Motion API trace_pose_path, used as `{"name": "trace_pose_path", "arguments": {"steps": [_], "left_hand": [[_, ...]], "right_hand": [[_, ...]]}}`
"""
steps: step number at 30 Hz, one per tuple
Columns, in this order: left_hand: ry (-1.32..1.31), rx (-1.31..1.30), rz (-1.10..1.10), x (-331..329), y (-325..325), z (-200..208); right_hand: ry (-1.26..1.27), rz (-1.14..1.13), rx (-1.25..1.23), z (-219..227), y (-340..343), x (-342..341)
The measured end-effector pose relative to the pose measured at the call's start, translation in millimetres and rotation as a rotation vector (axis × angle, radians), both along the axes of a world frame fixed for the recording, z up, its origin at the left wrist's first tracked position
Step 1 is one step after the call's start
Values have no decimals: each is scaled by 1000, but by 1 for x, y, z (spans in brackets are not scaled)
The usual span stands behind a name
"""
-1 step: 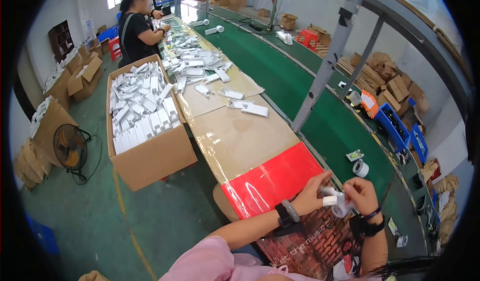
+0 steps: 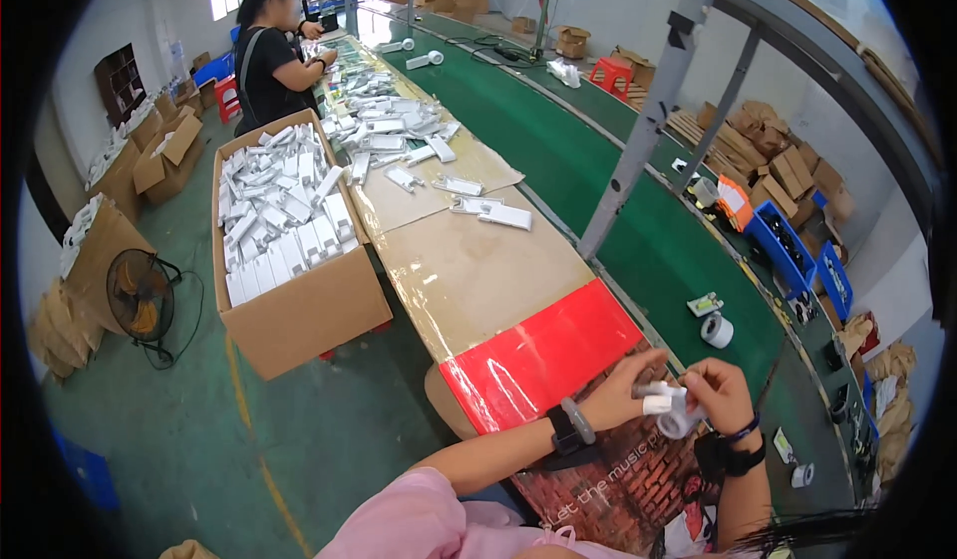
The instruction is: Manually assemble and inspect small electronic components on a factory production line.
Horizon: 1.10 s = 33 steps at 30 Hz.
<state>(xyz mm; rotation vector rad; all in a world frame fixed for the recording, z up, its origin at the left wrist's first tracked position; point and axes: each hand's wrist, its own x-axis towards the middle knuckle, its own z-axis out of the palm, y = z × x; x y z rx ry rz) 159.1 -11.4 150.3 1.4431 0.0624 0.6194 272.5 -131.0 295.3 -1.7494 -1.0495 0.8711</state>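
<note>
Between my two hands, above the near end of the bench, is a small white plastic part with a round, ring-like end (image 2: 678,419). My left hand (image 2: 623,392) is closed on its left side, a white wrap or piece showing at the thumb. My right hand (image 2: 723,397) pinches at its upper right, with the fingertips partly hidden. Beneath them lies a brick-patterned printed mat (image 2: 608,479), next to a red sheet (image 2: 543,360). On the belt to the right rest a white round-ended part (image 2: 717,331) and a small white-and-green piece (image 2: 704,304).
A carton (image 2: 309,320) full of white plastic housings stands left of the bench. More housings (image 2: 389,126) lie heaped farther along it, where a co-worker (image 2: 269,61) stands. A metal post (image 2: 638,150) rises beside the green conveyor belt (image 2: 538,131). Blue bins (image 2: 781,250) are at right.
The held white part has turned slightly, its ring end now showing more clearly. Both hands stay in nearly the same place.
</note>
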Motion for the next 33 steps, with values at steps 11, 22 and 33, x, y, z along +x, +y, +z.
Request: {"name": "trace_pose_path", "arguments": {"steps": [11,22,33], "left_hand": [[151,-153,-380,-60,-94,32],[369,-390,-342,-77,-92,39],[361,-481,-356,-86,-108,31]], "right_hand": [[320,-84,17,-8,-116,-46],[239,161,37,-37,-141,-36],[275,114,-31,-46,-145,-45]]}}
